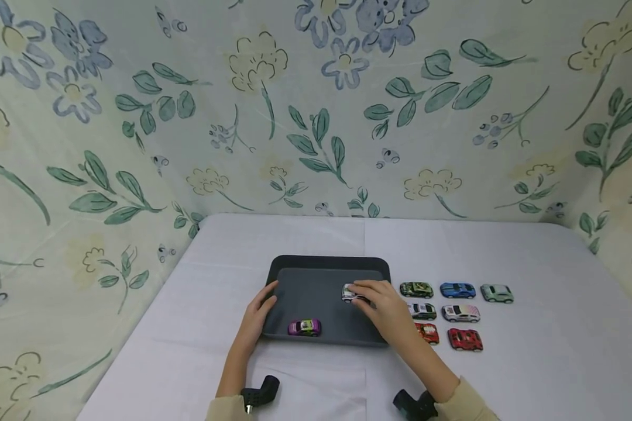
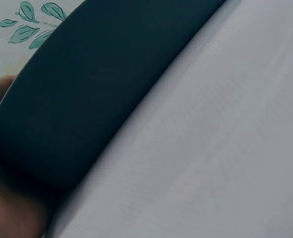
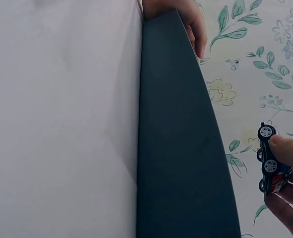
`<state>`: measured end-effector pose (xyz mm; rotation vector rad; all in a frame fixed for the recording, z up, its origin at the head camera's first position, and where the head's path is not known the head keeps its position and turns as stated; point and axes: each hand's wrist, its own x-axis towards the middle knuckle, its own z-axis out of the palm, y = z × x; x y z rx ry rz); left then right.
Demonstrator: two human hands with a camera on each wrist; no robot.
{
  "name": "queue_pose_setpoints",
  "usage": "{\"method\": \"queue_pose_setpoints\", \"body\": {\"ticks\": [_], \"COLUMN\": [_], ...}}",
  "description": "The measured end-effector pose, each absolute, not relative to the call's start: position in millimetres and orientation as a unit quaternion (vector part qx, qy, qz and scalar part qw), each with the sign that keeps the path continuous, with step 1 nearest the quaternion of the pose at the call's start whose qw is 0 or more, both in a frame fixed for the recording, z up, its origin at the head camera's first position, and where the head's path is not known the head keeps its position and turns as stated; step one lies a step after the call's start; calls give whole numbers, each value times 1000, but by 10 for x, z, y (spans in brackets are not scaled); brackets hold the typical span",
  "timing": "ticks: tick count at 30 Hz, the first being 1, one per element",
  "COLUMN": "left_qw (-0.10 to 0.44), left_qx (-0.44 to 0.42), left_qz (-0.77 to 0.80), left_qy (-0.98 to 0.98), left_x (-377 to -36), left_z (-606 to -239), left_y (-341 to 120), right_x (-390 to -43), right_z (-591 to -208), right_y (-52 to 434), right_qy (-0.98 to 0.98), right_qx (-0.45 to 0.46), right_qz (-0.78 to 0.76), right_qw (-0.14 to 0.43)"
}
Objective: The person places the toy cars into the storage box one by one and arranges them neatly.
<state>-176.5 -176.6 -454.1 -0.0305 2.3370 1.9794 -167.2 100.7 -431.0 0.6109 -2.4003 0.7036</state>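
In the head view, a dark grey tray [image 1: 305, 295] lies on the white cloth. My left hand [image 1: 254, 318] grips its left rim; the left wrist view shows that hand [image 2: 12, 213] at the end of the tray's dark outer wall [image 2: 82, 94]. Over the tray's right part, my right hand [image 1: 390, 310] pinches a small silver-white toy car [image 1: 347, 293] between thumb and fingers. The right wrist view shows the car [image 3: 270, 161] from below, its wheels exposed. A purple and green toy car [image 1: 304, 327] sits inside the tray near the front wall.
Right of the tray stand several toy cars in rows, among them a camouflage one [image 1: 416, 289], a blue one [image 1: 457, 290], a pale green one [image 1: 497, 293] and a red one [image 1: 465, 340]. My right forearm partly covers the nearest ones. A floral curtain [image 1: 316, 117] hangs behind.
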Motion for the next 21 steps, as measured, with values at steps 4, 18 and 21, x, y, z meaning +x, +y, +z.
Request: {"method": "queue_pose_setpoints", "body": {"ticks": [4, 18, 21], "left_qw": [40, 42, 42], "left_qx": [-7, -18, -19], "left_qz": [644, 641, 639], "left_qy": [764, 766, 768], "left_x": [-1750, -1765, -1763], "left_z": [-4516, -4504, -4498], "left_y": [-1772, -1760, -1753], "right_x": [-1699, -1834, -1865], "right_z": [-4310, -4347, -4367], "right_y": [866, 270, 200], "right_qy": [-894, -899, -910], "right_qx": [233, 271, 275], "right_qz": [275, 279, 260], "right_qw": [266, 204, 170]}}
